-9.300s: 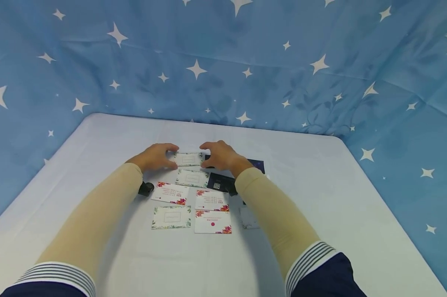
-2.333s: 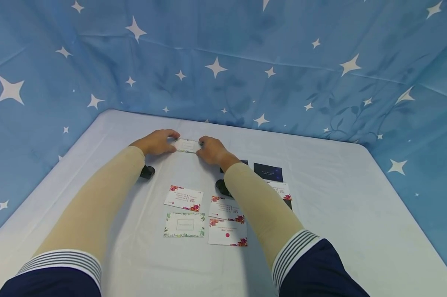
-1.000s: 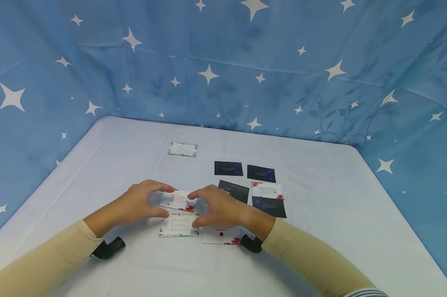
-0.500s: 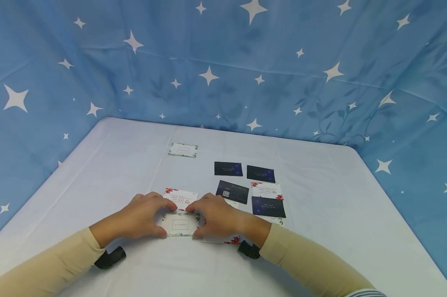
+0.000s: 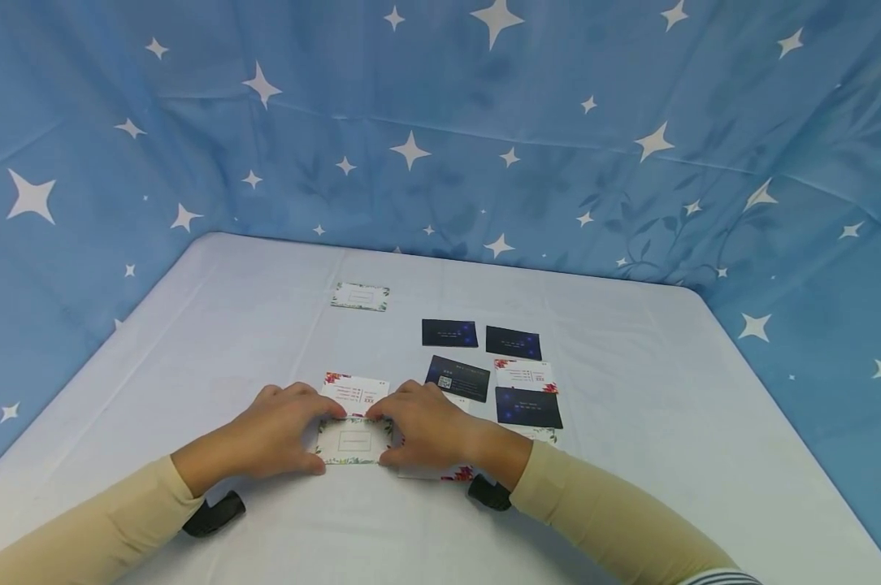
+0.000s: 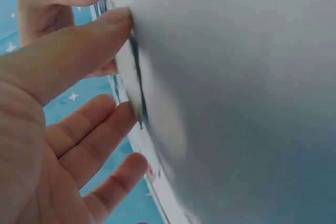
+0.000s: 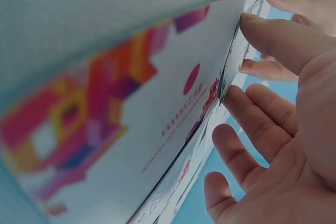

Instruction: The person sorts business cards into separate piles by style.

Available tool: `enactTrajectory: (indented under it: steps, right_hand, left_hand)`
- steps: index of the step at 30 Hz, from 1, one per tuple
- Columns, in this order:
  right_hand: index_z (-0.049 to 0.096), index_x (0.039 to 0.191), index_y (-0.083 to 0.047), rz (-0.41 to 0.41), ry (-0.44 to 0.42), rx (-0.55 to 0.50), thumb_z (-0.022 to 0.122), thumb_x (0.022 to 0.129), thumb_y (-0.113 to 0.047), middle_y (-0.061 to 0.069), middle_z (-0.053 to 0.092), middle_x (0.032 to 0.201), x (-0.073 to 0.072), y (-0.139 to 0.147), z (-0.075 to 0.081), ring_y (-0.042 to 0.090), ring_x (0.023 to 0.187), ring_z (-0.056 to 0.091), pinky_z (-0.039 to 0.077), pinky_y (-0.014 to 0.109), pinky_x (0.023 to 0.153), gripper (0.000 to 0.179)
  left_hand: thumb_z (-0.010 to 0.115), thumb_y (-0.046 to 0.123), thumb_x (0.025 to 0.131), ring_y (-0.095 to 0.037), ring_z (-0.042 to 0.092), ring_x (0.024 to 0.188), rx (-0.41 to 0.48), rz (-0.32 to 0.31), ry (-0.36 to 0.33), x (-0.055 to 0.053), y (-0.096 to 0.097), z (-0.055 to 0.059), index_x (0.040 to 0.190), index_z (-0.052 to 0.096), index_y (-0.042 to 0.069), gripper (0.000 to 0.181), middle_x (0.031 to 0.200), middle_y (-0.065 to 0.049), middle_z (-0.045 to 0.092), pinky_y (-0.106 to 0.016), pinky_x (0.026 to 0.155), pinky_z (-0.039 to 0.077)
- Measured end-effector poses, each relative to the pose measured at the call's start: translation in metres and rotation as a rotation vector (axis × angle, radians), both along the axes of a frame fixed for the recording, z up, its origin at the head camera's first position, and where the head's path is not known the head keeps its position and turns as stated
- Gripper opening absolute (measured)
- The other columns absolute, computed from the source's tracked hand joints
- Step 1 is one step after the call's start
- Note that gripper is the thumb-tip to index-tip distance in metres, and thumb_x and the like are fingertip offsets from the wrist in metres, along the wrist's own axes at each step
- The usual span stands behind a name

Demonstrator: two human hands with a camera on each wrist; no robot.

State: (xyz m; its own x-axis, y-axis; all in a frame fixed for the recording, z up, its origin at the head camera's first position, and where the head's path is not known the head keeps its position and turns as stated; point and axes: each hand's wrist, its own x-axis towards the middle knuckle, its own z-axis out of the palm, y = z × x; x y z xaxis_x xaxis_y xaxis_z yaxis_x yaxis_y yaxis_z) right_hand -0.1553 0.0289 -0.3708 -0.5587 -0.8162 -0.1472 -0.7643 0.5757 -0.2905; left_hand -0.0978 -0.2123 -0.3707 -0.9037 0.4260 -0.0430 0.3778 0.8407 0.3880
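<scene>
A white business card with a green leaf border [image 5: 354, 441] lies at the near left of the card group. My left hand [image 5: 279, 431] pinches its left end between thumb and fingers. At its right end, my right hand [image 5: 429, 426] does the same. In the left wrist view, the left thumb and fingertips touch the card's edge [image 6: 137, 77]. Just behind it lies a white card with red flowers [image 5: 356, 392]. Another flowered card [image 7: 173, 98] lies under the right hand, partly hidden in the head view. A matching leaf-bordered card [image 5: 360, 296] lies apart, farther back.
Dark blue cards [image 5: 449, 333] lie to the right of centre, with a black QR-code card [image 5: 458, 379] in front of them. A flowered card [image 5: 526, 375] is partly covered by another dark card [image 5: 528, 407]. All lie on a white-covered table [image 5: 631, 455], before a starry blue curtain [image 5: 440, 106].
Leaf-bordered cards near the middle were gathered and set down at the far left. Both hands then let go, came back toward the front, and took hold of the near leaf-bordered card.
</scene>
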Motion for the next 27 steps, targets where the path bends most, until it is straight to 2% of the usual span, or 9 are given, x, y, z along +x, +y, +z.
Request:
enactTrajectory:
  steps: [11,20,23,27]
  right_hand:
    - [0.061,0.137,-0.02,0.035,0.04,-0.004,0.073,0.089,-0.04,-0.011,0.063,0.129,0.0001,0.0017,-0.0013,0.012,0.118,0.048,0.035,0.035,0.099,0.053]
    - [0.063,0.134,-0.02,0.04,0.06,-0.038,0.07,0.092,-0.036,-0.012,0.064,0.128,0.0009,0.0022,-0.0035,0.012,0.119,0.05,0.037,0.034,0.098,0.045]
    - [0.063,0.135,-0.019,0.042,0.045,-0.029,0.073,0.09,-0.043,-0.012,0.064,0.128,0.0019,0.0021,-0.0026,0.012,0.119,0.05,0.037,0.034,0.098,0.052]
    - [0.062,0.136,-0.021,0.058,0.048,0.017,0.078,0.081,-0.055,-0.015,0.063,0.129,0.0033,0.0014,-0.0013,0.011,0.118,0.05,0.037,0.034,0.097,0.066]
  left_hand:
    - [0.088,0.025,0.074,-0.019,0.054,0.11,-0.045,-0.015,0.037,0.0011,0.0024,0.0018,0.116,0.07,0.019,0.046,0.109,0.011,0.063,-0.051,0.09,0.034]
    - [0.084,0.021,0.078,-0.019,0.054,0.111,0.012,-0.018,0.058,0.0019,-0.0012,0.0004,0.116,0.07,0.019,0.04,0.111,0.011,0.062,-0.055,0.095,0.029]
    - [0.088,0.028,0.074,-0.019,0.053,0.11,0.019,-0.015,0.041,0.0022,-0.0006,0.0019,0.115,0.07,0.019,0.047,0.11,0.01,0.061,-0.055,0.095,0.028]
    - [0.093,0.034,0.065,-0.017,0.053,0.107,0.015,-0.017,0.01,0.0041,0.0011,0.002,0.115,0.07,0.019,0.057,0.108,0.011,0.06,-0.054,0.095,0.027]
